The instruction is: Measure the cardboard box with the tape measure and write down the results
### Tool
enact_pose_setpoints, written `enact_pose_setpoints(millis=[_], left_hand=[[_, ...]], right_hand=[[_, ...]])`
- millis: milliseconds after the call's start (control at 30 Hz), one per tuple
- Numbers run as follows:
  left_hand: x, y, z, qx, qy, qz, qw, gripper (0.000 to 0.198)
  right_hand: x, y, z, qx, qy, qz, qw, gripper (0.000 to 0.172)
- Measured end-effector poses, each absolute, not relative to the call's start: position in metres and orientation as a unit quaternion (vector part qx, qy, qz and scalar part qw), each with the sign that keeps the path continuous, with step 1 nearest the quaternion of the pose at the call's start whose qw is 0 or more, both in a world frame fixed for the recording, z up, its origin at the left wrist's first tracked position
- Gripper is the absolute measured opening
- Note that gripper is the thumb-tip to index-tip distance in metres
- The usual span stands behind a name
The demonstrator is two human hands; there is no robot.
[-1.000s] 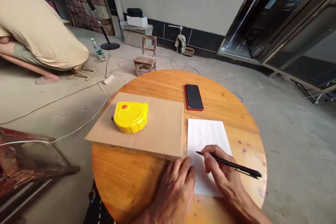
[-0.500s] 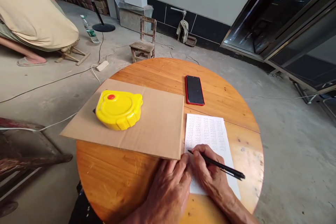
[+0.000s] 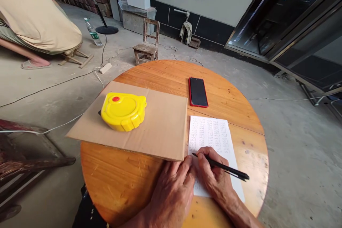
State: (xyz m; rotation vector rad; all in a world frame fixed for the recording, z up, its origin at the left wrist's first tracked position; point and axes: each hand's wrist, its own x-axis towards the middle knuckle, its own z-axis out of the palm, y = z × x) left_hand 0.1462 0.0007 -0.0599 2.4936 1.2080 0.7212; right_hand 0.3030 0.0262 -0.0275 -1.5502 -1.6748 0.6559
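My right hand (image 3: 215,171) is closed around a black pen (image 3: 227,168), its tip at the left part of a white sheet of paper (image 3: 235,162). Rows of small handwriting fill the sheet's upper part; my hand hides some of the lower part. Flat beside it lies my left hand (image 3: 173,187), fingers stretched out along the paper's left edge, the fingertips by the near edge of a cardboard sheet (image 3: 162,124). On the cardboard rests a yellow tape measure (image 3: 123,111) with a red button.
A red-cased phone (image 3: 198,92) lies on the round wooden table (image 3: 114,181). Beyond stand a small wooden chair (image 3: 146,48), a water bottle (image 3: 93,32) and a power strip (image 3: 105,68) with cables on the floor. At the left, a person's foot (image 3: 36,64) shows beneath cloth.
The view has shifted very slightly, so the cardboard and tape measure appear a little further right. Both hands and the pen keep nearly the same place.
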Motion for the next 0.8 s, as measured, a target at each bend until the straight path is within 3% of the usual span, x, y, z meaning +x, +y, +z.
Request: enact_pose_setpoints(millis=[400,800], left_hand=[[0.148,0.003,-0.052,0.853,0.425,0.261,0.151,0.034],[0.148,0.003,-0.052,0.86,0.414,0.258,0.151,0.031]], right_hand=[[0.312,0.028,-0.017,-0.616,-0.544,0.386,0.419,0.025],[0.303,0.026,-0.028,-0.61,-0.624,0.303,0.383,0.023]])
